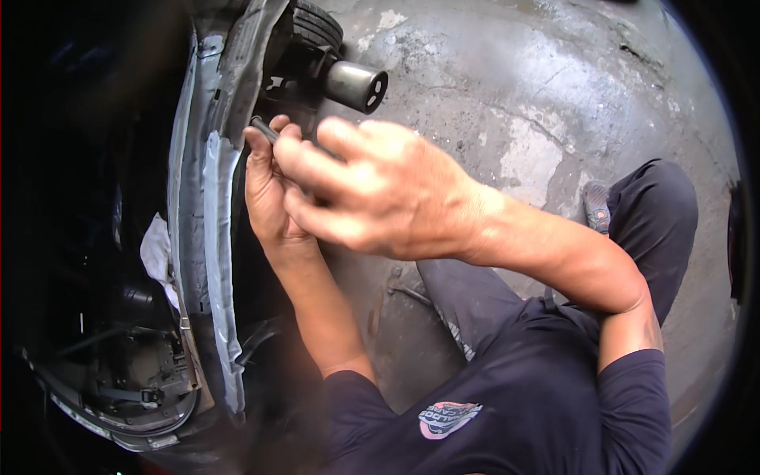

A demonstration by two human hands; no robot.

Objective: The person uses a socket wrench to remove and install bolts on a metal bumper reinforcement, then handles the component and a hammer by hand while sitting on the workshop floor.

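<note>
A short dark metal rod (264,129) with a round end points at the bent edge of a car body panel (224,261). My left hand (267,190) is closed, with the rod between its thumb and fingertips. Crossing in front of it, my right hand (388,186) has its fingers curled, and its fingertips meet the rod's nearer end. The right fingers are slightly smeared by motion and hide part of the rod and the left palm. Whether the rod touches the panel, I cannot tell.
Beyond my hands are a metal exhaust tip (356,85) and a tyre (318,25). A white cloth (158,257) hangs on the panel's left side. A hammer-like tool (410,291) lies on the worn concrete floor (554,95) beside my leg (467,297). Dark car parts fill the lower left.
</note>
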